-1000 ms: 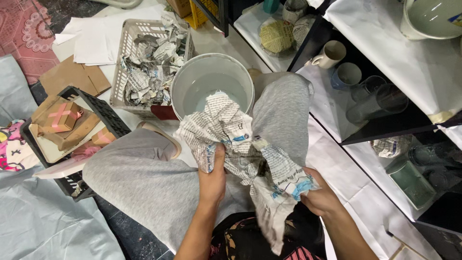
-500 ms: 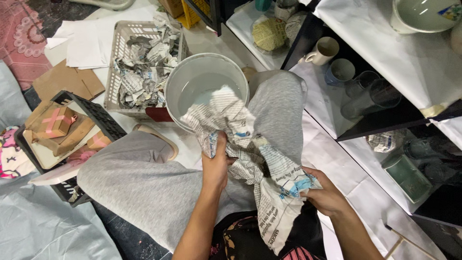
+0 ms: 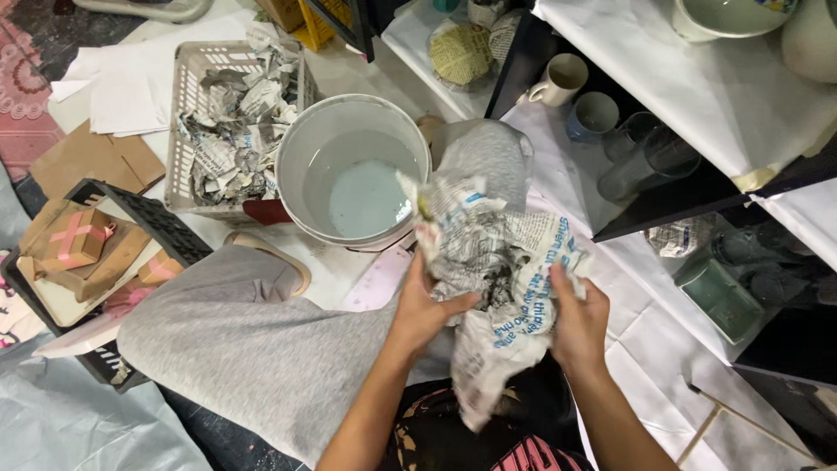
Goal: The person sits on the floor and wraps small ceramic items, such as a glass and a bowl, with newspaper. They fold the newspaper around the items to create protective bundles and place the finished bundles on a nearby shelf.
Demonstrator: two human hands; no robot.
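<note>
Both my hands grip one crumpled newspaper bundle (image 3: 488,253) above my lap. My left hand (image 3: 425,307) clutches its left side from below. My right hand (image 3: 577,321) closes on its right side, with a loose tail of paper hanging down between my arms. What the paper wraps is hidden. Just beyond the bundle stands a white bucket (image 3: 301,148) holding pale cloudy water. My bent legs in grey trousers (image 3: 253,349) lie under and beside the bundle.
A grey plastic basket (image 3: 187,105) of crumpled newspaper sits left of the bucket. A black crate (image 3: 166,228) with cardboard is further left. To the right, black shelves (image 3: 663,205) lined with white paper hold mugs (image 3: 562,80), glasses (image 3: 641,157) and bowls.
My hands have lifted the newspaper bundle and bunched it tighter. The right hand rose from low on the hanging paper to grip the bundle's side. The view shifted left.
</note>
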